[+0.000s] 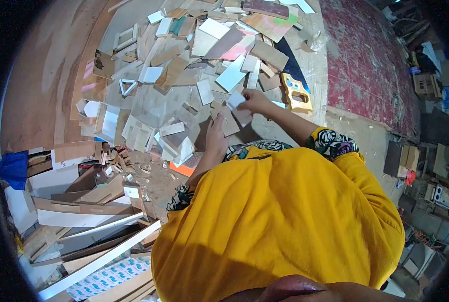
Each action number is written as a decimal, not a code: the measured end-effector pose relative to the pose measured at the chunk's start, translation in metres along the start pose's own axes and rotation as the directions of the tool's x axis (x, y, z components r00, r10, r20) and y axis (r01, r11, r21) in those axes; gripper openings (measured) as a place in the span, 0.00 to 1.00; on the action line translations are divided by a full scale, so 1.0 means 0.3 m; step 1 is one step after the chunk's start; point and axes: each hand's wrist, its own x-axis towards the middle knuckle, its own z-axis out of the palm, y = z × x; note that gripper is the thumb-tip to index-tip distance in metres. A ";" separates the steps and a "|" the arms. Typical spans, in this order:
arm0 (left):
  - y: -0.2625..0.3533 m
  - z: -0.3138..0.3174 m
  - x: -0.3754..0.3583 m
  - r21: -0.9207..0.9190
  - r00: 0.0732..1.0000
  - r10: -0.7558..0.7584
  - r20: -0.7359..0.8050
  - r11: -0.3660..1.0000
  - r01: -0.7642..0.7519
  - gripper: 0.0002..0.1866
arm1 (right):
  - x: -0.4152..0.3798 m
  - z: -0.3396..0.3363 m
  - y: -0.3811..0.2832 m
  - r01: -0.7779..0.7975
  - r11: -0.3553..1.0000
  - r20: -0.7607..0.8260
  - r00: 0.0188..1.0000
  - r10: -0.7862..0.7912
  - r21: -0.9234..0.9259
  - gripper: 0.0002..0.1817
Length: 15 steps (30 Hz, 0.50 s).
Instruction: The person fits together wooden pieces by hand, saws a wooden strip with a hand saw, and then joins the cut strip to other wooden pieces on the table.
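A worktable (pixel 316 60) is heaped with several plywood and laminate offcuts (pixel 184 75). My right hand (pixel 256 100) reaches over the pile from a floral sleeve and pinches a small white offcut (pixel 236 100). My left hand (pixel 217 135) lies lower on the pile, palm down. Its fingers rest on a tan plywood piece (pixel 229 124) just below the white one. My yellow garment (pixel 284 216) fills the lower middle of the view and hides the table's near edge.
A yellow board with cut-out holes (pixel 296 93) lies near the table's right edge. Long boards and planks (pixel 88 216) are stacked at the lower left beside a blue cloth (pixel 14 168). Red patterned floor (pixel 365 60) and cluttered boxes (pixel 425 83) lie to the right.
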 end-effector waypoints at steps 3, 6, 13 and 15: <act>0.030 0.016 -0.032 -0.038 0.997 -0.035 -0.072 0.999 0.032 0.22 | 0.084 -0.029 -0.010 -0.093 0.951 -0.027 0.994 0.105 0.294 0.25; 0.032 0.023 -0.029 -0.025 0.991 -0.072 -0.112 0.997 0.069 0.21 | 0.176 -0.011 -0.068 -0.029 0.978 -0.087 0.995 0.048 0.209 0.27; 0.065 0.030 -0.010 -0.208 0.989 -0.113 0.094 0.969 0.131 0.22 | 0.190 -0.063 -0.114 0.118 0.738 -0.319 0.848 -0.423 -0.664 0.26; 0.054 0.027 0.007 -0.223 0.996 -0.063 0.069 0.972 0.077 0.22 | 0.235 -0.108 -0.033 0.017 0.714 -0.351 0.862 -0.365 -0.700 0.26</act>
